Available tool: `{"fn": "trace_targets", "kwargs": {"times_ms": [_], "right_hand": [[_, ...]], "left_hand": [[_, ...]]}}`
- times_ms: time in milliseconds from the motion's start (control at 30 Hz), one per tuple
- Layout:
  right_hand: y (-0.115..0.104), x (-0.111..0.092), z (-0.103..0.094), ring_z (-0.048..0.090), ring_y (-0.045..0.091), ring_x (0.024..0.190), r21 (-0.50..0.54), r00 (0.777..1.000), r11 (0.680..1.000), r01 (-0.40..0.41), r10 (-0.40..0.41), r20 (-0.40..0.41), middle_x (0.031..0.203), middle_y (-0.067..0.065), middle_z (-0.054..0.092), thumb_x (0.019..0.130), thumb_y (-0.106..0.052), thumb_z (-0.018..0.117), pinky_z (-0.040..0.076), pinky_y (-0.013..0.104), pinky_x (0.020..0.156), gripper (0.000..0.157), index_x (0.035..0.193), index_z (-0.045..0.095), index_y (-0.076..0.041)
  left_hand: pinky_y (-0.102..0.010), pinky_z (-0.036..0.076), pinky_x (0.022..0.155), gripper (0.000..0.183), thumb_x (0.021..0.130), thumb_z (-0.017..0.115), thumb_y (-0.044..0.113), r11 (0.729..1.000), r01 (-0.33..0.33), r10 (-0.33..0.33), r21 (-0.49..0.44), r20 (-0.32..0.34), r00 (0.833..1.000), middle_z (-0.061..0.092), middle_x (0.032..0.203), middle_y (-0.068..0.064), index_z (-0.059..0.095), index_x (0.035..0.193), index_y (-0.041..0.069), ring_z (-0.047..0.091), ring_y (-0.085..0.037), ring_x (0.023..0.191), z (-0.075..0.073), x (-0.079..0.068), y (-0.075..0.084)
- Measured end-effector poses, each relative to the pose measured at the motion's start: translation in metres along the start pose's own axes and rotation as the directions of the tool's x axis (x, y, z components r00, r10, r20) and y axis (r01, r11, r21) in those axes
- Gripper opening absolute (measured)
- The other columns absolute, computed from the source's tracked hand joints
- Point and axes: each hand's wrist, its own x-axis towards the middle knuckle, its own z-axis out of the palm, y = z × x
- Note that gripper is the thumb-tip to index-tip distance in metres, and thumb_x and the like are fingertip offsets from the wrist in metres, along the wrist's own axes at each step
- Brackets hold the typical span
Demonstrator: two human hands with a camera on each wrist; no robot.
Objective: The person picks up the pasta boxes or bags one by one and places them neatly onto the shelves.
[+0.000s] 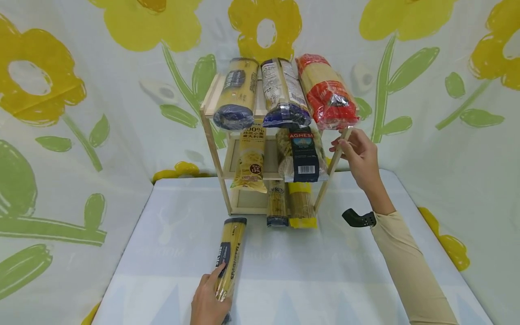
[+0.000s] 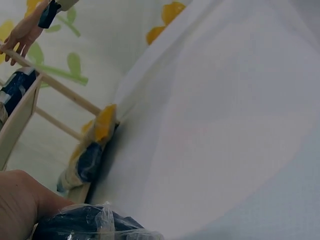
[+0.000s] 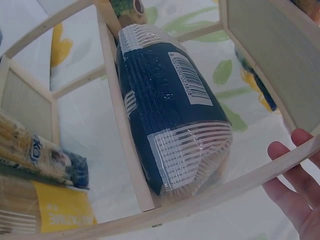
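At the front of the table, my left hand (image 1: 209, 299) grips a long pack of spaghetti (image 1: 232, 243) with a dark label and dark ends. Its index finger lies along the pack. The left wrist view shows only the pack's dark wrapped end (image 2: 95, 222) beside part of the hand. My right hand (image 1: 360, 158) holds the right front post of a wooden shelf (image 1: 213, 144) near its top, with thumb and fingers about the wood. A dark-labelled Agnesi pasta bag (image 3: 172, 95) lies on the middle tier near that hand.
The top tier bears a yellow pasta pack (image 1: 237, 90), a white-and-blue pack (image 1: 282, 90) and a red pack (image 1: 329, 95). A yellow pasta bag (image 1: 251, 158) lies on the middle tier. Two packs, one blue-ended (image 1: 277, 205) and one yellow-ended (image 1: 301, 205), lie at the bottom.
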Motion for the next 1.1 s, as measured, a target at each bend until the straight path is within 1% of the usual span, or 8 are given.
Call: {"fn": "trace_targets", "kwargs": {"times_ms": [133, 367, 533, 667, 800, 933, 1100], "right_hand": [[0.006, 0.001, -0.002, 0.066, 0.022, 0.083, -0.002, 1.000, 1.000, -0.001, 0.001, 0.000, 0.095, 0.011, 0.064, 0.097, -0.002, 0.049, 0.054, 0.026, 0.078, 0.024, 0.120, 0.057, -0.004], [0.026, 0.005, -0.007, 0.066, 0.021, 0.083, 0.013, 1.000, 1.000, 0.006, -0.006, -0.001, 0.096, 0.010, 0.065, 0.097, -0.006, 0.051, 0.055, 0.026, 0.077, 0.025, 0.122, 0.057, -0.006], [0.029, 0.005, -0.007, 0.066, 0.021, 0.084, 0.002, 1.000, 1.000, 0.000, 0.000, -0.005, 0.097, 0.008, 0.065, 0.097, -0.009, 0.052, 0.055, 0.026, 0.077, 0.025, 0.122, 0.056, -0.007], [0.027, 0.004, -0.007, 0.066, 0.022, 0.083, 0.009, 1.000, 1.000, -0.004, 0.004, -0.004, 0.096, 0.009, 0.065, 0.097, -0.006, 0.051, 0.055, 0.026, 0.077, 0.025, 0.122, 0.056, -0.006], [0.015, 0.002, -0.004, 0.066, 0.022, 0.083, 0.011, 1.000, 1.000, -0.003, 0.003, -0.003, 0.096, 0.011, 0.064, 0.097, -0.002, 0.050, 0.054, 0.026, 0.077, 0.025, 0.121, 0.056, -0.004], [0.003, 0.000, -0.001, 0.066, 0.021, 0.083, 0.022, 1.000, 1.000, -0.001, 0.000, 0.004, 0.094, 0.012, 0.064, 0.097, 0.000, 0.049, 0.054, 0.025, 0.078, 0.025, 0.120, 0.057, -0.004], [0.000, 0.000, 0.000, 0.066, 0.021, 0.082, 0.017, 1.000, 1.000, 0.010, -0.010, 0.009, 0.094, 0.012, 0.064, 0.097, 0.000, 0.049, 0.054, 0.025, 0.077, 0.024, 0.119, 0.057, -0.003]], "left_hand": [[-0.028, 0.042, 0.055, 0.079, 0.056, 0.073, -0.005, 0.999, -0.031, 0.032, -0.008, 0.003, 0.999, 0.054, 0.095, -0.009, 0.057, 0.131, 0.014, 0.050, -0.017, 0.071, 0.001, 0.004, 0.008], [-0.027, 0.041, 0.058, 0.077, 0.060, 0.077, -0.004, 0.991, -0.133, 0.132, -0.034, -0.023, 0.991, 0.055, 0.098, -0.007, 0.056, 0.131, 0.014, 0.049, -0.015, 0.074, 0.002, 0.011, 0.020], [-0.027, 0.042, 0.057, 0.075, 0.061, 0.077, -0.005, 0.984, -0.170, 0.169, -0.056, -0.032, 0.985, 0.055, 0.097, -0.008, 0.056, 0.132, 0.013, 0.050, -0.016, 0.074, 0.002, 0.021, 0.029], [-0.028, 0.043, 0.058, 0.073, 0.063, 0.076, -0.005, 0.978, -0.193, 0.190, -0.074, -0.049, 0.981, 0.055, 0.098, -0.008, 0.057, 0.131, 0.012, 0.050, -0.016, 0.076, 0.005, 0.031, 0.036], [-0.030, 0.044, 0.058, 0.072, 0.062, 0.075, -0.005, 0.972, -0.214, 0.207, -0.100, -0.083, 0.975, 0.056, 0.097, -0.009, 0.057, 0.130, 0.010, 0.052, -0.018, 0.076, 0.010, 0.041, 0.041], [-0.030, 0.045, 0.055, 0.071, 0.061, 0.074, -0.008, 0.966, -0.223, 0.211, -0.128, -0.107, 0.972, 0.056, 0.096, -0.010, 0.058, 0.129, 0.008, 0.053, -0.020, 0.076, 0.016, 0.051, 0.045], [-0.031, 0.045, 0.054, 0.069, 0.061, 0.073, -0.008, 0.961, -0.232, 0.213, -0.148, -0.134, 0.968, 0.057, 0.095, -0.012, 0.058, 0.128, 0.006, 0.054, -0.022, 0.077, 0.023, 0.067, 0.053]]}}
